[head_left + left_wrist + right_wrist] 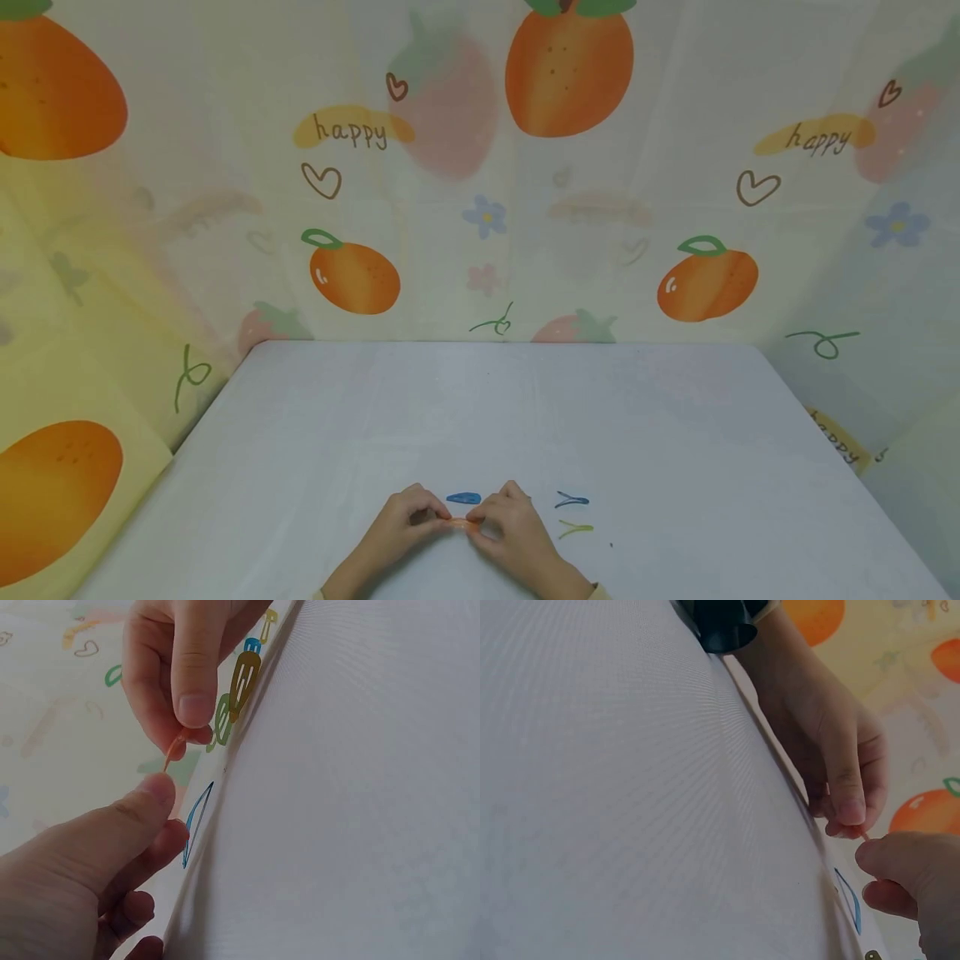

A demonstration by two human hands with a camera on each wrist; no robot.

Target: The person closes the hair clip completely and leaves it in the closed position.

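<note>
Both hands pinch a thin orange snap hair clip over the front of the table. My left hand has one end between thumb and index finger. On the other end is my right hand, pinching likewise. The left wrist view shows the orange clip slightly bowed between the fingertips; much of it is hidden by them. Just behind the hands lies a blue hair clip. To the right of my right hand lie a dark blue clip and a yellow-green clip, both spread in a Y.
Beyond the right hand, the left wrist view shows an olive-brown clip and a green clip, with blue and yellow ones further off. A white cloth covers the table. Fruit-printed curtains enclose its back and sides.
</note>
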